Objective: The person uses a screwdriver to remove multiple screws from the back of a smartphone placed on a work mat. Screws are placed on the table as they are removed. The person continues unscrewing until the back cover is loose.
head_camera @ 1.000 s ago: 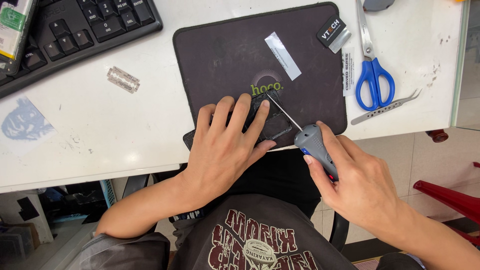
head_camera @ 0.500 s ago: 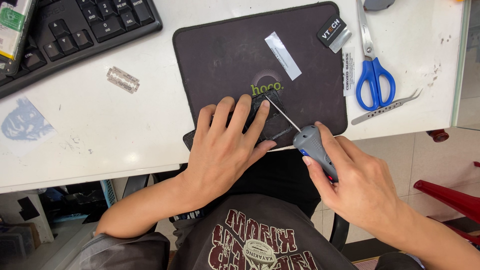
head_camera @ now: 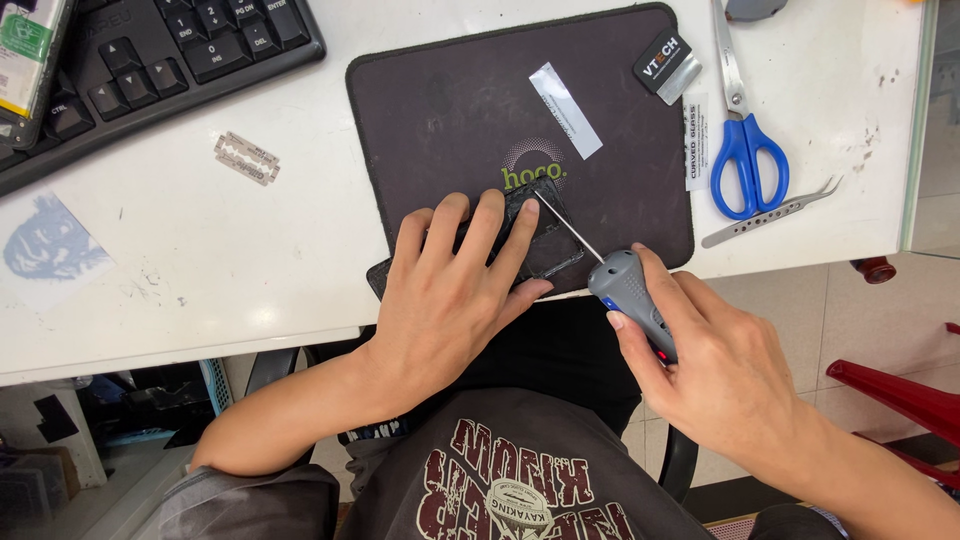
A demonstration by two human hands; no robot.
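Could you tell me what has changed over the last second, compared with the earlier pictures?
Almost nothing has visibly changed. The right hand still grips the grey-handled screwdriver, its thin shaft angled up-left to the dark device. The left hand still lies flat on that device, on the near edge of the dark mat. Scissors, tweezers, razor blade and keyboard lie as before.

Bright, even overhead light — soft shadows, sharp focus
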